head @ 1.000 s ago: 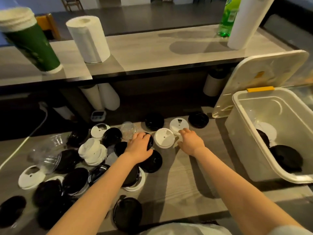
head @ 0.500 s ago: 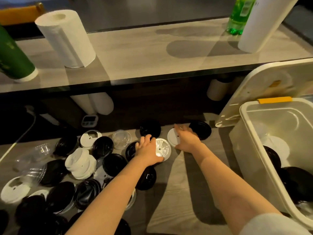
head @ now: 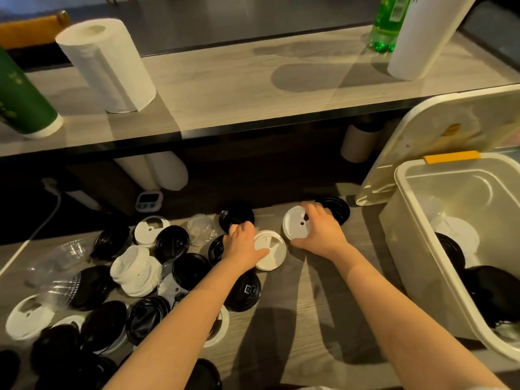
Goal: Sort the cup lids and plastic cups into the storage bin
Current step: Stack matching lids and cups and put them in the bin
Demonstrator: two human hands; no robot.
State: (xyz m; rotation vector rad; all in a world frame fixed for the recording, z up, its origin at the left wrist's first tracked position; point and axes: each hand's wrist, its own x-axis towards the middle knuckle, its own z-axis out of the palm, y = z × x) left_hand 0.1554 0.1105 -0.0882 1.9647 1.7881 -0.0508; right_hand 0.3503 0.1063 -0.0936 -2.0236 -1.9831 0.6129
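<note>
Near centre, the left hand [head: 242, 243] grips a flat white lid [head: 272, 256]. At its 3 o'clock, the right hand [head: 320, 232] holds a tilted white lid [head: 295, 225]. The storage bin [head: 405, 237] sits at 3 o'clock, loose lids [head: 191, 268] at 8.

Your view is dim and warm. Arm shadows fan across the bench [head: 318, 299] toward you, so light probably comes from ahead. Glare streaks the upper shelf [head: 225, 88], the edges bow outward, and the black lids [head: 191, 270] lose detail.

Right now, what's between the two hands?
Two lids, seen in the head view: a flat white lid under the thumb of the left hand, and a tilted white lid pinched by the right hand.
</note>
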